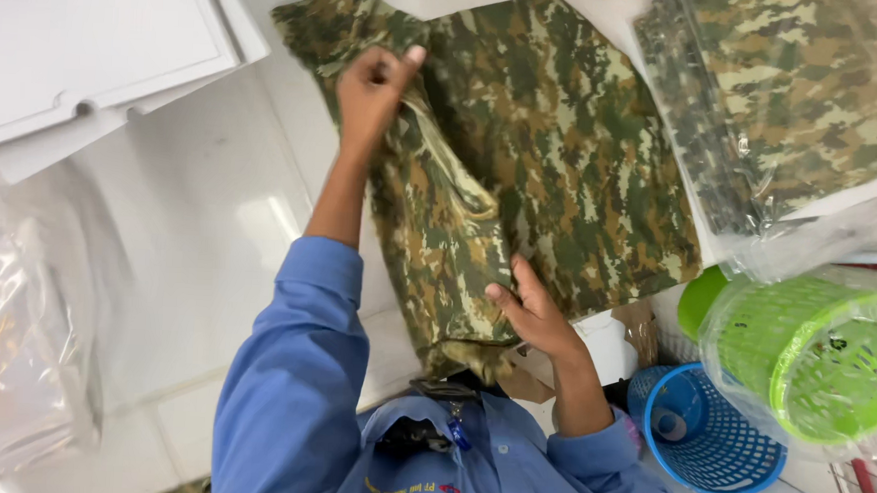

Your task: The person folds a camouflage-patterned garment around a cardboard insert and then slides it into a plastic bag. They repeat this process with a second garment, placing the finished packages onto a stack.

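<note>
On a white table (210, 215), left hand (372, 88) pinches a camouflage garment (563, 153); right hand (535, 312) rests flat, open. A loose pinch could let the fold slip.

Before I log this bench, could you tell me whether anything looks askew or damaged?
Nothing looks damaged or spilled. The camouflage garment lies half folded and rumpled on the table; the left hand pinches its upper fold, the right hand presses its lower edge.
</note>
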